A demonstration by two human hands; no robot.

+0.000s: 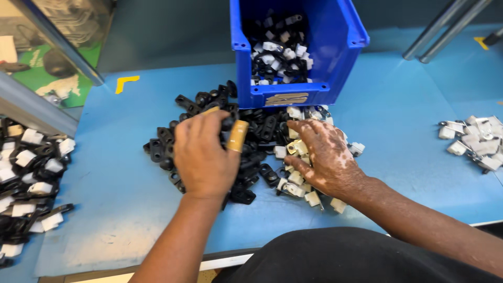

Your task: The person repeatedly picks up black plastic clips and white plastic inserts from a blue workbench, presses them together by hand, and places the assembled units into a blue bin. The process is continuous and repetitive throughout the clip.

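Resting on a heap of small clips on the blue counter (398,120), both hands were busy in the middle of the view. The left hand (205,154) lay palm down over the black clips (173,141), its fingers (237,135) curled loosely into the pile, one fingertip wrapped in a tan sleeve; whether anything was actually pinched beneath them could not be told. The right hand (326,157) was spread flat and open over the white clips (296,183), pressing on them rather than gripping any.

The heap sat just in front of the blue bin (346,42) and reached close to the near edge of the counter, so a sweeping move of either hand could, in my judgement, push loose pieces off that edge. Black and white pieces touched where the hands met, and a careless rake might mix them. The bin stood right against the pile and a nudge could shift it.

Inside the bin lay a jumble of black and white clips together, filling only the lower part. At the far left, a separate batch of mixed clips (31,173) lay on a lower surface, and at the far right a small group of white pieces (479,139) rested on the counter, well apart from the hands.
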